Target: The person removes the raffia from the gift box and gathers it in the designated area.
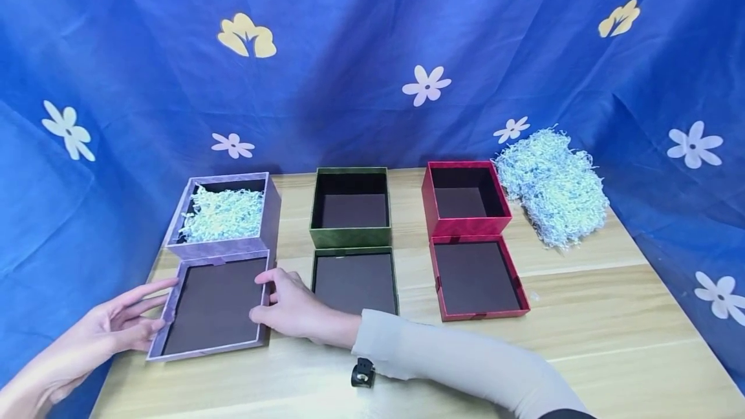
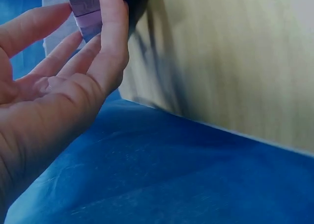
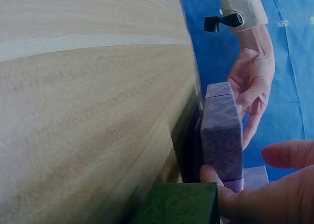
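Note:
A purple box lid [image 1: 218, 306], dark inside and inner side up, sits in front of the matching purple box [image 1: 218, 249]. That box holds pale blue paper shred [image 1: 227, 214]. My left hand [image 1: 119, 322] grips the lid's left edge, thumb near the front corner. At the right edge my right hand [image 1: 293, 306] holds the rim, thumb and forefinger reaching over it. In the right wrist view the lid's patterned side [image 3: 222, 148] shows between both hands. Whether the lid touches the table is unclear.
A green box [image 1: 351, 236] and its lid [image 1: 355, 280] stand in the middle, the lid partly behind my right forearm. Further right are a red box [image 1: 471, 226] and lid [image 1: 480, 277]. Blue paper shred [image 1: 555, 189] is heaped at the back right. A small black object [image 1: 363, 374] appears near my right sleeve.

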The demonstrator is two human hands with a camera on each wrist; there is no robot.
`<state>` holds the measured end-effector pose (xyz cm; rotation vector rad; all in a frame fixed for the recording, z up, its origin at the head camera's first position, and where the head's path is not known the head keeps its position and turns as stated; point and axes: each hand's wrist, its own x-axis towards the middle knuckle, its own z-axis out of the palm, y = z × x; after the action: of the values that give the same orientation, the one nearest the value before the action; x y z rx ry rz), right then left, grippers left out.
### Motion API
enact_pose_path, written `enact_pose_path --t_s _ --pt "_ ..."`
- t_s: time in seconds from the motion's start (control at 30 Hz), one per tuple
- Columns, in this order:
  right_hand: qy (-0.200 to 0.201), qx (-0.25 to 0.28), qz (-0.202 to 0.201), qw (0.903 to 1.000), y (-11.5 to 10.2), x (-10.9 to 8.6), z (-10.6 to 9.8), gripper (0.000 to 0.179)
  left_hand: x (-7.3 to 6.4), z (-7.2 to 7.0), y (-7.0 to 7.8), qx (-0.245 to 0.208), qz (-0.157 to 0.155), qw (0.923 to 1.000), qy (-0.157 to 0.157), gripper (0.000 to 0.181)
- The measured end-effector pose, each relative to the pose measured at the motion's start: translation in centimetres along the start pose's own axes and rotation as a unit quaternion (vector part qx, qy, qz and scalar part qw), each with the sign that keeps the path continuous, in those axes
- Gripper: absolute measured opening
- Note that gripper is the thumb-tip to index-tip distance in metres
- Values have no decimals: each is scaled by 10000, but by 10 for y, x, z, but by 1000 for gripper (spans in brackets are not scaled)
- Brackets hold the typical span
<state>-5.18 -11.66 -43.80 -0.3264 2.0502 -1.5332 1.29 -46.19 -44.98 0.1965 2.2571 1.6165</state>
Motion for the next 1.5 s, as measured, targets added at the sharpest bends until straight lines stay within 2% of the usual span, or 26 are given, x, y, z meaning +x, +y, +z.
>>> enact_pose_path --t_s 0.1,0.4,0.6,0.77,0.87,0.97,1.07,1.17,1.23,1.33,1.43,1.5 --pt "-8 -26 88 10000 0 2 2 52 1 2 -3 -95 77 9999 26 77" --pt "-8 -120 128 9998 0 7 2 57 3 5 -11 -122 -102 9999 20 72" --pt "-46 44 233 9997 -2 12 1 61 2 6 -13 -76 -205 9997 100 69" --pt "-36 100 324 9994 -9 14 -5 62 4 6 -6 447 -313 9973 492 64" --pt "-91 271 239 9993 -17 16 -13 63 7 2 0 772 -203 9940 745 64" --pt "-139 688 -4 9975 -28 21 -22 67 11 -4 7 849 118 9908 1047 66" --pt "-263 1238 -219 9917 -41 27 -32 73 20 -10 16 802 423 9865 1366 70" --pt "-396 1623 -418 9851 -53 33 -42 78 31 -13 28 962 493 9807 1630 78" --pt "-388 1749 -586 9821 -61 37 -45 77 40 -14 35 1241 400 9760 1746 86" --pt "-140 1411 -883 9859 -73 47 -45 77 54 -16 45 1387 203 9756 1687 98" --pt "248 643 -1061 9920 -85 58 -40 79 68 -18 53 1347 12 9799 1469 105" --pt "500 131 -1022 9934 -92 65 -35 80 77 -18 56 1187 -77 9842 1312 107"
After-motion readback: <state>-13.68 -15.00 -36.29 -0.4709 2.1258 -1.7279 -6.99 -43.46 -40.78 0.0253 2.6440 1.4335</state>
